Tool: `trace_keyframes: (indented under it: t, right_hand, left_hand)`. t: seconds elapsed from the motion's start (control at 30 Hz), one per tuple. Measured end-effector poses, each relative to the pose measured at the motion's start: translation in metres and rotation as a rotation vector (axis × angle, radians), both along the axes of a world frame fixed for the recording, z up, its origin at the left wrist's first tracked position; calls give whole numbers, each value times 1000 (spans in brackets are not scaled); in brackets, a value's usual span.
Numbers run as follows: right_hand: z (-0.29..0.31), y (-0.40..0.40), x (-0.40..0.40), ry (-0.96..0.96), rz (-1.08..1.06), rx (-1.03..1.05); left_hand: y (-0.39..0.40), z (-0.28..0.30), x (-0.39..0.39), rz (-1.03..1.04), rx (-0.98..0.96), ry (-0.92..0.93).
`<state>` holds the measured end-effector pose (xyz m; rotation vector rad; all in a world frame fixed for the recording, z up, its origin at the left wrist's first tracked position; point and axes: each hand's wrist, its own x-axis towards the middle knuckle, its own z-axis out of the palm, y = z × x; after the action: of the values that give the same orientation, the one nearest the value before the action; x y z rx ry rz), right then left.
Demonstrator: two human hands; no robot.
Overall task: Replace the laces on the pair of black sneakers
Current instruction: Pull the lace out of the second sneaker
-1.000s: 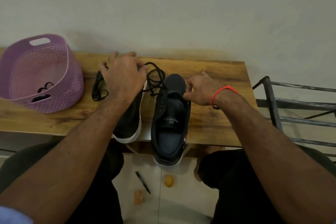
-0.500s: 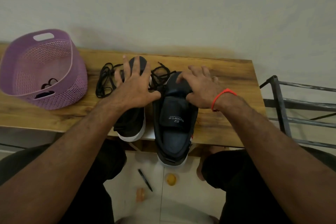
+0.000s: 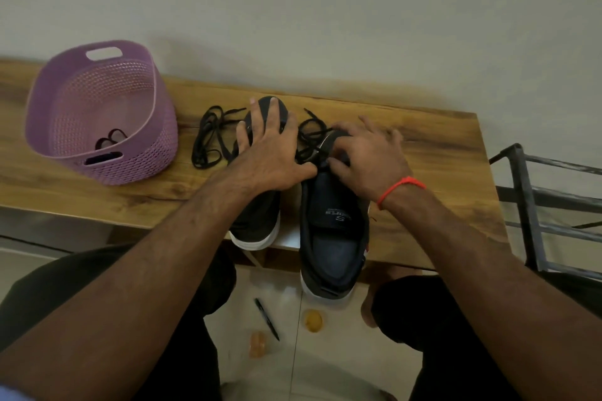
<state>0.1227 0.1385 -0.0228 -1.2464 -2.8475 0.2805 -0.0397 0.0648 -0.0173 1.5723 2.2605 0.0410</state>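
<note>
The person sits at the wooden counter (image 3: 439,153) with both sneakers in front of them, toes toward the wall, and looks to be at the start of lacing one up. The left hand (image 3: 270,153) lies flat with fingers spread on top of the left sneaker (image 3: 260,221), pressing it down and gripping nothing. The right hand (image 3: 365,156) is over the front of the right sneaker (image 3: 332,238), fingers bent down at the eyelet area; whether it pinches a lace end there I cannot tell, as its own fingers hide the spot.

One loose black lace (image 3: 211,140) lies in a tangle on the counter just left of the left sneaker, untouched. A second lace (image 3: 312,132) is bunched between the two toes, right beside the right hand's fingers.

Next, I'd guess, a lace tip has to be found and fed through the lowest eyelet, which calls for a fine pinch and a steady shoe.

A purple basket (image 3: 136,169) stands further left, well apart.
</note>
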Motion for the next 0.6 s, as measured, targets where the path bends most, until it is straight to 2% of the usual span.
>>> trace_keyframes:
  t: [0.1,0.23,0.37,0.43,0.53,0.6]
  right_hand:
    - [10,23,22,64,-157,-7]
    - [9,38,39,-47,-273,-86]
    - [0,18,18,-5,-74,-66]
    - [-1,6,4,-53,12,-58]
    - [-2,1,-1,-57,23,-60]
    - [2,10,7,0,-55,-53]
  left_hand:
    - [3,0,2,-9,-10,-17]
    - [4,-2,0,-12,-21,-9]
    - [5,-3,0,-17,-21,-3]
    - [4,-3,0,-18,-18,-1]
    - [3,-2,-1,-15,-24,-6]
    - [2,-2,-1,-11,-24,-10]
